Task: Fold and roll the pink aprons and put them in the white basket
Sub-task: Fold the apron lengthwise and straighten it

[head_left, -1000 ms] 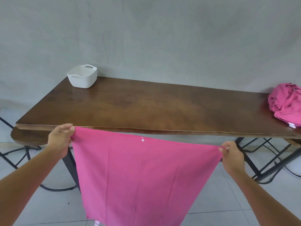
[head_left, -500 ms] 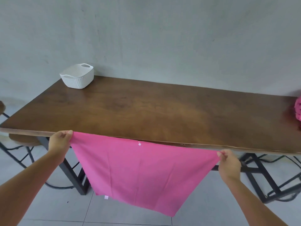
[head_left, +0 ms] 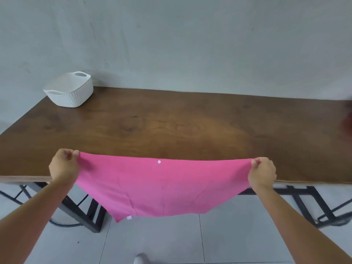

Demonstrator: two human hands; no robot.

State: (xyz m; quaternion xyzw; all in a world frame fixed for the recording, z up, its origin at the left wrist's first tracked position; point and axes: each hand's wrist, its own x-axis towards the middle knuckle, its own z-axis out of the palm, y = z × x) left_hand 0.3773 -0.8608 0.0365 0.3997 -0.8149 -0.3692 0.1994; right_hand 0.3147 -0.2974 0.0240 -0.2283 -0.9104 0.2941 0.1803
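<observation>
A pink apron (head_left: 162, 185) is stretched wide between my two hands, its top edge over the near part of the brown wooden table (head_left: 190, 126). My left hand (head_left: 64, 165) pinches its left corner and my right hand (head_left: 262, 173) pinches its right corner. The cloth hangs down past the table's front edge, with a small white snap near the top middle and a white tag at the lower left. The white basket (head_left: 69, 90) stands at the table's far left corner, with nothing visible inside.
A grey wall runs behind the table. Black metal table legs and stool frames (head_left: 323, 210) stand on the grey tiled floor below. A dark reddish blur (head_left: 347, 122) shows at the table's right edge. A shoe tip (head_left: 141, 259) is at the bottom.
Both hands have lifted the apron and carried it forward over the table's front edge. The view has shifted left, so the pink pile at the right has left the frame.
</observation>
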